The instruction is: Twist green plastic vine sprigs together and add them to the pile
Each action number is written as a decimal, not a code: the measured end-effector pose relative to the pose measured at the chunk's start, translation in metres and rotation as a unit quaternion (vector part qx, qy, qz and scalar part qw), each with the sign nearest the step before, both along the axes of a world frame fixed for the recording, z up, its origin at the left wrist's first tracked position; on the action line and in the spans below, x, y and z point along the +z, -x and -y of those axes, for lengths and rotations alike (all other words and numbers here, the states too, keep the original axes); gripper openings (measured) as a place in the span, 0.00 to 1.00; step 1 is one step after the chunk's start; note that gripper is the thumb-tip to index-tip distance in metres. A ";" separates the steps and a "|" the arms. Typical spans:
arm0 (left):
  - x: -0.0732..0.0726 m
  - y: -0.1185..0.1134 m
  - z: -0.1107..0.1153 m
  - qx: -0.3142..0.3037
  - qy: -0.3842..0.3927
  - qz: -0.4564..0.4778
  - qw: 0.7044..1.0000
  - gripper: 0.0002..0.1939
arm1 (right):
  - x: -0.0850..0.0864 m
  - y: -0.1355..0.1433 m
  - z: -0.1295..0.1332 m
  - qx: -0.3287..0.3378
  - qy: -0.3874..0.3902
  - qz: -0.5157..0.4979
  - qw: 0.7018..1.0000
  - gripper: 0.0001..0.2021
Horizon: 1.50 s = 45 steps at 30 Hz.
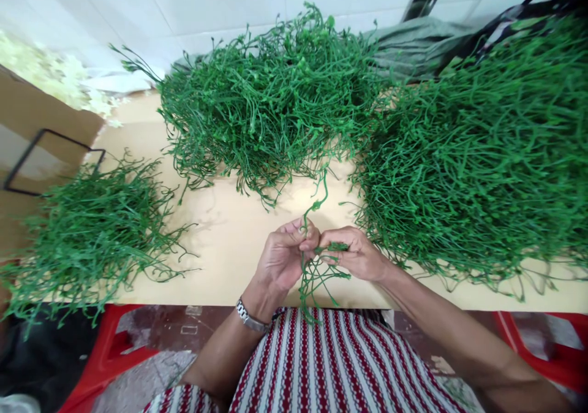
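Worktop [220,217]: pale yellow, backed by a white tiled wall [220,2]. Three green stem piles are spread on it: left pile [96,223] hung over the near edge by the left corner, middle pile [271,100] set along the far edge, right pile [482,155] covering much of the right end. Cardboard box [59,109] placed at left edge, contents can't be told; black wire frame [73,140] seen in front of it. Pale flowers [46,64] heaped by far left corner. Grey-green cloth [413,45] bunched against wall. Green stem [316,205] held upright near the middle of the near edge, pinched by left hand [287,250], grip closed. Short green pieces [339,247] pinched by right hand [353,253], grip also closed.
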<state>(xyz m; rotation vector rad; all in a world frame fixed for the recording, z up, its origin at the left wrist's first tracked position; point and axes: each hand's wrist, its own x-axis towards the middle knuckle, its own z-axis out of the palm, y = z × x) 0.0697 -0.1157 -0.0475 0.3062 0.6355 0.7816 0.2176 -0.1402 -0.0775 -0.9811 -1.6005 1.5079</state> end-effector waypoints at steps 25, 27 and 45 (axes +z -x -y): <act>0.002 0.000 -0.002 0.049 -0.198 -0.098 0.974 0.07 | 0.019 -0.001 -0.012 -0.029 -0.006 0.054 0.998 0.18; 0.000 -0.001 -0.002 0.056 -0.196 -0.119 0.972 0.08 | 0.019 0.001 -0.014 -0.041 0.006 0.039 0.998 0.17; -0.008 -0.003 -0.005 0.006 -0.102 -0.020 0.995 0.09 | 0.009 0.003 -0.005 -0.055 -0.070 0.055 0.994 0.09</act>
